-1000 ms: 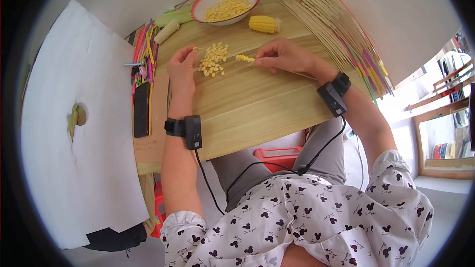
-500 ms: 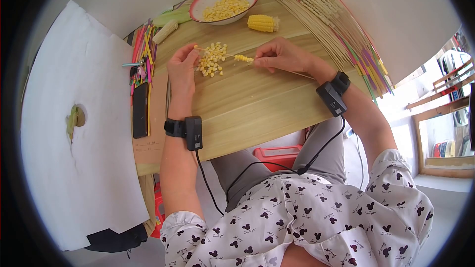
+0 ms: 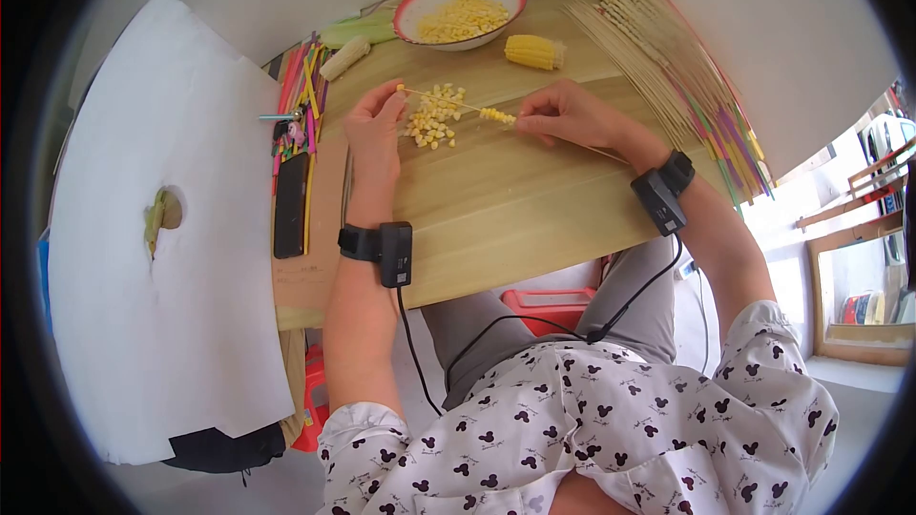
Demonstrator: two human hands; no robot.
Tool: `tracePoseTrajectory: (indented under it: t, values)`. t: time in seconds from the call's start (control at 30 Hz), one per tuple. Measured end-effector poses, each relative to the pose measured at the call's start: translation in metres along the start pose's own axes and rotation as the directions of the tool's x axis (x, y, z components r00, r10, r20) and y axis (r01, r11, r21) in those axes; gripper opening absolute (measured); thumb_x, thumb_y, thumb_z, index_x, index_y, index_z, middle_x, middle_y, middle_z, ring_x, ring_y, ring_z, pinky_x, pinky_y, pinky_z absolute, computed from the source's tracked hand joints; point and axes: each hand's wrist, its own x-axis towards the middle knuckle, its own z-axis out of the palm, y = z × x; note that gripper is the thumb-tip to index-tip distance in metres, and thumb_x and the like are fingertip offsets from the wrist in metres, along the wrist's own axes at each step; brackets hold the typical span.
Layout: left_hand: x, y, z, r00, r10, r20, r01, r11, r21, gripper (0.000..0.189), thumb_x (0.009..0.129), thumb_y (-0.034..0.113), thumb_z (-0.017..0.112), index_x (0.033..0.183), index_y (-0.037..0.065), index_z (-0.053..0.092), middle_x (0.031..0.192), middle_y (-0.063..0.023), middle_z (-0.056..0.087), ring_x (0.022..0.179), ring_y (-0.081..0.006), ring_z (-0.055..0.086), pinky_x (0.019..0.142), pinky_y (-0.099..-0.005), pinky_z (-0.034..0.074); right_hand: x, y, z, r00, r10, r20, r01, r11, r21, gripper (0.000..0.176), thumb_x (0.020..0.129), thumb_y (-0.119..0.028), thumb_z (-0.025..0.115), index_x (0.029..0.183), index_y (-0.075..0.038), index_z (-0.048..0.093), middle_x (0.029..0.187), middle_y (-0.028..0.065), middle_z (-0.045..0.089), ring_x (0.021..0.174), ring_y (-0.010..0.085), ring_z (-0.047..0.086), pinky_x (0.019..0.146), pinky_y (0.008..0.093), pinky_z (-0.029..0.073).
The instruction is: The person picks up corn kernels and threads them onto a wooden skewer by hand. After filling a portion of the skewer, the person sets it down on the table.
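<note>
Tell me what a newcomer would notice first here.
The left hand and right hand pinch a thin skewer threaded with yellow corn kernels, mid-table by a loose kernel pile. Behind sit a red-rimmed bowl of kernels and, at right, a fanned bundle of sticks.

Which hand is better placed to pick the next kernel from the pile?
Probably left: the left hand is right beside the kernel pile, while the right hand grips the skewer farther away.

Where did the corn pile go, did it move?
No. The kernel pile sits in the same spot below the bowl and left of the corn cob; only the camera shifted.
</note>
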Motion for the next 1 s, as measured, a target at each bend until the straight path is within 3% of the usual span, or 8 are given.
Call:
tracePoseTrajectory:
  t: [0.17,0.37,0.63,1.0]
  values:
    - [-0.003,0.000,0.003,1.000,0.003,-0.023,-0.003,1.000,0.019,0.024,0.086,0.005,0.069,0.110,-0.002,0.069,0.088,-0.0031,0.068,0.073,-0.0078,0.057,0.067,-0.0214,0.045,-0.002,-0.006,0.001,1.000,0.011,-0.005,-0.011,1.000,-0.003,0.021,0.095,-0.018,0.062,0.082,-0.002,0.065,0.061,-0.0052,0.053,0.059,0.0026,0.045,0.055,0.0214,0.036]
    - [-0.002,0.000,0.001,0.997,-0.037,-0.064,0.032,0.996,-0.086,0.021,0.085,0.002,0.068,0.105,-0.004,0.068,0.087,-0.0049,0.068,0.069,-0.0080,0.057,0.063,-0.0207,0.045,-0.003,-0.014,0.005,1.000,0.013,-0.028,-0.011,0.997,0.071,0.020,0.093,-0.017,0.063,0.082,-0.001,0.066,0.063,-0.0043,0.055,0.058,0.0033,0.048,0.054,0.0210,0.038]
    - [-0.011,0.010,0.009,0.998,-0.059,0.005,0.059,0.996,-0.065,0.021,0.088,0.005,0.065,0.108,-0.001,0.068,0.092,-0.0036,0.069,0.075,-0.0075,0.059,0.071,-0.0211,0.049,-0.004,-0.015,0.006,0.997,0.078,-0.019,-0.076,0.993,0.092,0.017,0.095,-0.015,0.061,0.085,-0.002,0.066,0.064,-0.0056,0.054,0.058,0.0020,0.047,0.053,0.0191,0.036]
    - [-0.013,0.008,0.009,0.999,-0.047,-0.005,0.046,0.992,-0.118,0.022,0.088,0.005,0.065,0.109,-0.001,0.068,0.094,-0.0037,0.069,0.076,-0.0074,0.060,0.071,-0.0214,0.049,-0.004,-0.009,0.004,0.995,0.095,-0.002,-0.094,0.987,0.132,0.016,0.095,-0.015,0.062,0.085,-0.003,0.066,0.061,-0.0059,0.053,0.057,0.0012,0.045,0.052,0.0193,0.034]
